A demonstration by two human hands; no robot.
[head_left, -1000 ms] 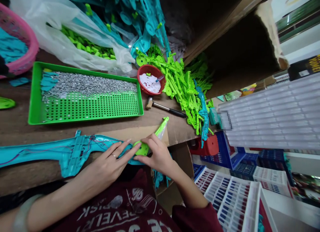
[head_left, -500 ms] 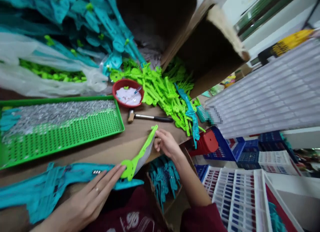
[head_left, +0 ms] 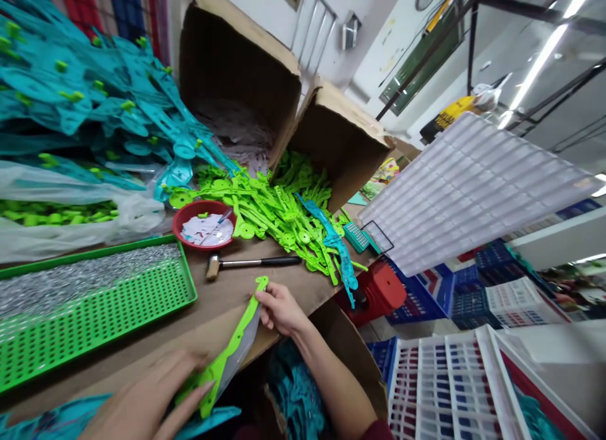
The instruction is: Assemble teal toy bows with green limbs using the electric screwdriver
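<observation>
A long, bright green plastic piece point(head_left: 230, 355) with a translucent grey strip along one side slants over the table's front edge. My right hand point(head_left: 279, 310) is closed on its upper end, thumb and fingers pinching near the tip. At the lower, rounded end is my left hand point(head_left: 151, 389), slightly blurred, with that end between its fingers and thumb. Beneath the left hand lies a large teal plastic part point(head_left: 61, 415), partly hidden by the hand and cut off by the frame.
A hammer point(head_left: 255, 262) lies beyond my hands, beside a red bowl point(head_left: 177, 231) of white bits. Left is a green perforated tray point(head_left: 95, 326) with small metal pieces. Green parts point(head_left: 265, 206) spill from cardboard boxes point(head_left: 341, 124). Teal parts point(head_left: 293, 389) fill a box below the edge.
The view has tilted up and turned right. My left hand has moved from lying flat by the rounded end to having that end between fingers and thumb. My right hand keeps its hold.
</observation>
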